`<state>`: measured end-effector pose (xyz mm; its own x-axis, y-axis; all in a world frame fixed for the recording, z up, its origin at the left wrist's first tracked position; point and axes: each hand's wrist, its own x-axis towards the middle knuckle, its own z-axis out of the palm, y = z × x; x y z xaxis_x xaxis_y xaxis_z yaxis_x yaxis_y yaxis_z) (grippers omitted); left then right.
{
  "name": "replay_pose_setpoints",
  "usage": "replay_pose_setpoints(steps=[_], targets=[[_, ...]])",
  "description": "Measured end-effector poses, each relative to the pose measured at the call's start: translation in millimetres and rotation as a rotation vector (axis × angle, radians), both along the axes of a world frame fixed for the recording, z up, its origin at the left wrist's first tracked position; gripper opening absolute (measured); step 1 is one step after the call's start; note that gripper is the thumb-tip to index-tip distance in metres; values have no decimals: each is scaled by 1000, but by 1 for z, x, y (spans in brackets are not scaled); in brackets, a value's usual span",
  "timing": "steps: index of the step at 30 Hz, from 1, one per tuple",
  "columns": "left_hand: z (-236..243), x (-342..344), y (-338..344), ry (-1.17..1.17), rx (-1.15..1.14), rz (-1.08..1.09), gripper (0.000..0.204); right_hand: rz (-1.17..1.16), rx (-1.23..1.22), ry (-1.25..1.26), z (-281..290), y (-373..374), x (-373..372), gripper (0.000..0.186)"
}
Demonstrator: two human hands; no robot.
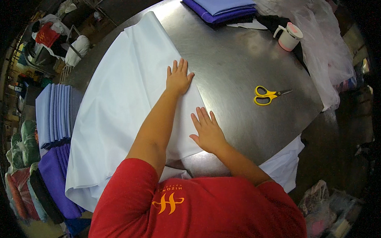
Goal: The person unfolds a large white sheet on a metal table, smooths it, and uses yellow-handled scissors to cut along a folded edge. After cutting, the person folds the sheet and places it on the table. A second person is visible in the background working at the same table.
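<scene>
A large white cloth point(110, 92) lies folded over on a steel table point(234, 58), its straight folded edge running diagonally down the middle. My left hand point(178, 77) rests flat on the cloth near that edge, fingers spread. Lower and to the right, my right hand point(205, 129) also lies flat with fingers spread, along the same edge of the cloth. Yellow-handled scissors point(265, 95) lie on the bare steel to the right of my hands.
Folded blue cloths point(216, 5) sit at the far edge, near a white mug point(289, 36) and sheer white material point(327, 64). Stacks of light blue point(52, 115) and purple point(58, 182) cloths stand at left, with bundles point(19, 146) beyond. White fabric point(284, 162) hangs at lower right.
</scene>
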<state>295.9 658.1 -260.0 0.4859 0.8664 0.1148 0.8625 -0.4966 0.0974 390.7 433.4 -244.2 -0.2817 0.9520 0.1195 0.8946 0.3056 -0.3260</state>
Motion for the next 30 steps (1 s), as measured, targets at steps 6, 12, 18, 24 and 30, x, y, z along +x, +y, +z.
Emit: replay_pose_setpoints(steps=[6, 12, 18, 24, 30], targets=[[-1, -1, 13, 5, -12, 32, 64, -56, -1, -28, -3, -1, -5, 70], [-2, -3, -4, 9, -15, 35, 66, 7, -230, 41, 16, -30, 4, 68], [-5, -4, -8, 13, 26, 38, 65, -105, -10, 64, 15, 59, 1, 65], [-7, -8, -6, 9, 46, 46, 64, -135, 86, -50, -21, 60, -7, 67], [-4, -9, -8, 13, 10, 55, 64, -88, -15, -108, -4, -14, 7, 70]])
